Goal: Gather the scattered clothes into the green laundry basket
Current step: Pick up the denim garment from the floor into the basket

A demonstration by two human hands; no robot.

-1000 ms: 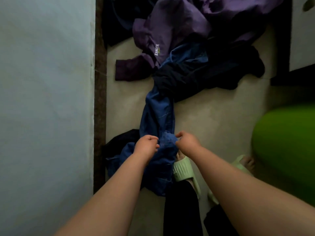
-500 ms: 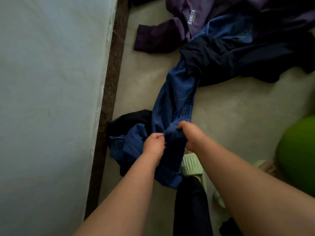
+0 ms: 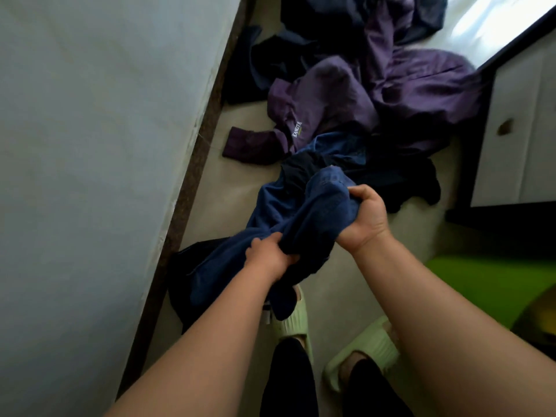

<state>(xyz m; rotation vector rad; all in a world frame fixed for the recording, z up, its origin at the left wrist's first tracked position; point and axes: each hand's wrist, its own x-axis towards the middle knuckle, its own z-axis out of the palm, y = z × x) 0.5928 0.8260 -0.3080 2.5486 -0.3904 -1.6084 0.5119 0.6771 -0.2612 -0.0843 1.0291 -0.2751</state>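
A pair of blue jeans (image 3: 304, 212) stretches along the floor from my feet towards the clothes pile. My left hand (image 3: 267, 257) grips the jeans low down, and my right hand (image 3: 365, 215) grips a bunched fold of them higher up, lifted off the floor. Behind lie a purple jacket (image 3: 400, 91) with a white logo and dark navy garments (image 3: 400, 182), partly on top of the jeans' far end. The green laundry basket (image 3: 487, 284) shows only as a bright green edge at the right, beside my right forearm.
A bed with a pale sheet (image 3: 99, 164) and a dark frame edge fills the left side. A white cabinet (image 3: 520, 136) with a knob stands at the right. My feet in pale green slippers (image 3: 293, 320) stand on the beige floor below the jeans.
My right hand has moved up and to the right, gathering a larger fold of the jeans. The left hand keeps its hold. The view has swung, showing the cabinet and more of the pile.
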